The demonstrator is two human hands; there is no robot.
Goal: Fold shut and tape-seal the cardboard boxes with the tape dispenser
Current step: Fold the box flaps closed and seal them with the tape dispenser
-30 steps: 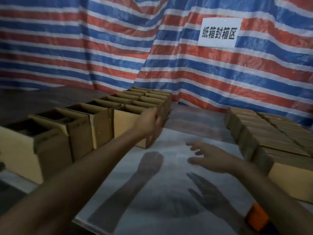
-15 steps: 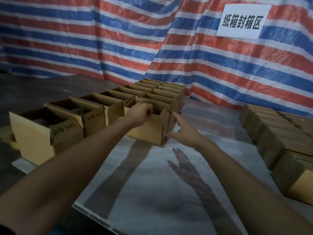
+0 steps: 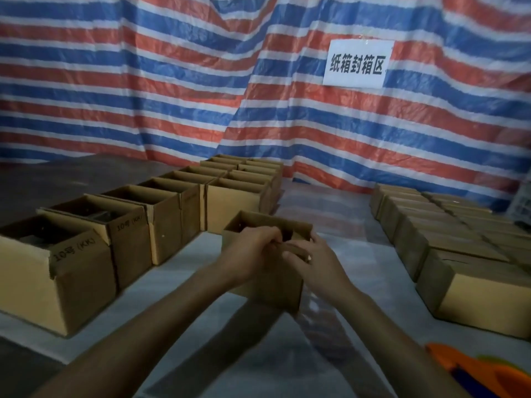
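hands (image 3: 251, 252) on open box (image 3: 273, 290), gripping flap (image 3: 293, 249) (seemingly)

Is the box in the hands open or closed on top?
Open: the box shows a dark inside; left hand and right hand grip its near flap.

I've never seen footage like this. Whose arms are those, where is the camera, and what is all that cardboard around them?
There is no machine here. These are a person's two bare arms, filmed by one wide-angle camera worn on the head, looking forward and down. The left hand and right hand both grip the near edge of an open brown cardboard box, which stands on a white sheet. To the left stand rows of open cardboard boxes, and to the right rows of closed cardboard boxes. The orange and blue plastic thing in the bottom right corner is probably the tape dispenser, though only part of it shows. Behind hangs a red, white and blue striped tarpaulin with a white paper sign.
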